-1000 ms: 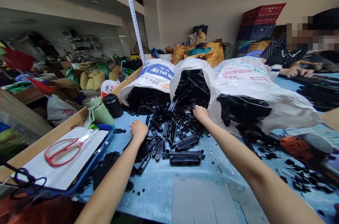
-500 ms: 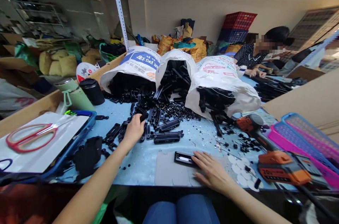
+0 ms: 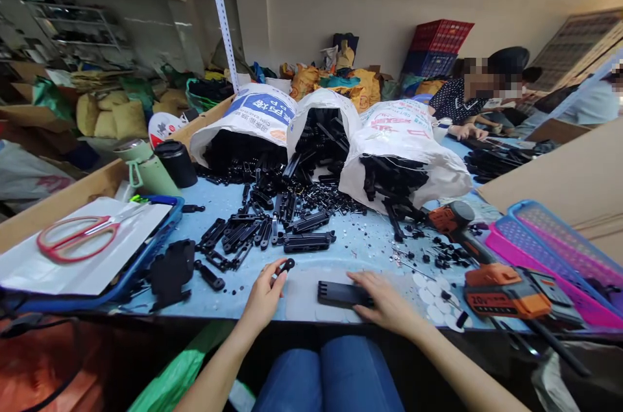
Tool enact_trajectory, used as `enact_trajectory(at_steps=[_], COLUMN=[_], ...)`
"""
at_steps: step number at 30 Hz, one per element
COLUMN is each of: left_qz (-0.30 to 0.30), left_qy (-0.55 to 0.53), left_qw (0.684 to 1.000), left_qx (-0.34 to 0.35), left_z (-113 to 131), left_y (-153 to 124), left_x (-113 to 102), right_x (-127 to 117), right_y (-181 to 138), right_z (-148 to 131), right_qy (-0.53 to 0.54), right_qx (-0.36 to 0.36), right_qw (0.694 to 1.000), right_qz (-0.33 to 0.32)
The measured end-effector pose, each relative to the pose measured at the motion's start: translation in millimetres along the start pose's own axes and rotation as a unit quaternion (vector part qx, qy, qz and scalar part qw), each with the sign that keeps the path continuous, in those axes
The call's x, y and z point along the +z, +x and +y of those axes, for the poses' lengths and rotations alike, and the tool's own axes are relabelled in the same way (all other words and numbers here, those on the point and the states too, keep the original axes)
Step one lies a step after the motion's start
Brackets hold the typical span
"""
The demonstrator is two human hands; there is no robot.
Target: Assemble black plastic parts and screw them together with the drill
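Observation:
My left hand (image 3: 265, 292) pinches a small black plastic piece (image 3: 287, 265) between thumb and fingertips, just above the table's near edge. My right hand (image 3: 384, 300) lies on a flat black rectangular part (image 3: 341, 294), which rests on a grey pad (image 3: 304, 292) at the front of the blue table (image 3: 360, 243). Its fingers press down on the part's right end. Behind both hands lies a heap of black plastic parts (image 3: 272, 224).
Three white sacks (image 3: 413, 139) of black parts lie open at the back. An orange cordless drill (image 3: 501, 285) and pink and blue trays (image 3: 559, 250) sit at right. Red scissors (image 3: 73, 237), a green bottle (image 3: 148, 169) and a black cup (image 3: 178, 162) are at left. Other people work at far right.
My left hand has drawn back from the heap to the near edge with a small black piece. My right hand has shifted slightly on the flat part, which now lies dark side up.

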State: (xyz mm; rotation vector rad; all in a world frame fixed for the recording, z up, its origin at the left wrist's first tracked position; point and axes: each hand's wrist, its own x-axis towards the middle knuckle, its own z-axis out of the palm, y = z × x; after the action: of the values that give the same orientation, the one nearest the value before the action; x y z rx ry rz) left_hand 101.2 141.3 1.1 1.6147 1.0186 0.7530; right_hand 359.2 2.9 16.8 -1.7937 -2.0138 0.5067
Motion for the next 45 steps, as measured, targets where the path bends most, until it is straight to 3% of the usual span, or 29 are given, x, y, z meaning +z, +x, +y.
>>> enact_trajectory(at_steps=[3, 5, 8, 10, 11, 18, 24, 27, 30, 33, 35, 36, 38, 40, 42, 45], left_qz=[-0.019, -0.033, -0.038, -0.024, -0.015, 0.002, 0.106, 0.088, 0.096, 0.119, 0.076, 0.026, -0.099, -0.195, -0.22, -0.187], left_qy=[-0.036, -0.055, -0.07, -0.05, -0.032, 0.06, -0.001, 0.0, 0.01, 0.08, 0.18, 0.236, 0.328, 0.392, 0.443, 0.509], left_qw=[0.999, 0.998, 0.997, 0.998, 0.998, 0.989, 0.979, 0.976, 0.982, 0.984, 0.973, 0.959, 0.906, 0.843, 0.808, 0.795], left_qx=[0.006, 0.019, 0.023, 0.041, 0.059, 0.132, 0.176, 0.199, 0.164, 0.104, 0.122, 0.158, 0.25, 0.312, 0.321, 0.272], left_z=[8, 17, 28, 34, 37, 42, 46, 45, 36, 26, 22, 21, 24, 30, 38, 46], left_y=[-12, -17, -21, -23, -24, -29, -29, -25, -20, -17, -15, -13, -8, -2, 2, 2], left_x=[24, 37, 46, 45, 44, 39, 58, 59, 60, 63, 62, 60, 55, 52, 51, 54], right_x=[17, 28, 36, 34, 32, 21, 43, 53, 56, 41, 17, 1, -33, -62, -80, -89], right_y=[24, 43, 57, 58, 56, 48, 44, 44, 50, 60, 68, 72, 80, 87, 93, 96], right_z=[-21, -37, -55, -60, -60, -52, -71, -79, -78, -55, -23, -3, 38, 73, 97, 111], right_qy=[-0.024, 0.101, 0.36, 0.451, 0.463, 0.313, 0.356, 0.348, 0.295, 0.168, 0.045, -0.023, -0.179, -0.262, -0.274, -0.255], right_qx=[-0.035, 0.012, 0.101, 0.106, 0.095, -0.007, 0.011, 0.023, 0.041, 0.021, 0.05, 0.097, 0.237, 0.345, 0.392, 0.411], right_qw=[0.999, 0.993, 0.924, 0.885, 0.88, 0.949, 0.922, 0.923, 0.941, 0.981, 0.994, 0.99, 0.943, 0.89, 0.87, 0.87], right_qz=[0.014, 0.062, 0.076, 0.05, 0.042, 0.018, 0.151, 0.166, 0.161, 0.095, 0.087, 0.104, 0.147, 0.139, 0.119, 0.098])
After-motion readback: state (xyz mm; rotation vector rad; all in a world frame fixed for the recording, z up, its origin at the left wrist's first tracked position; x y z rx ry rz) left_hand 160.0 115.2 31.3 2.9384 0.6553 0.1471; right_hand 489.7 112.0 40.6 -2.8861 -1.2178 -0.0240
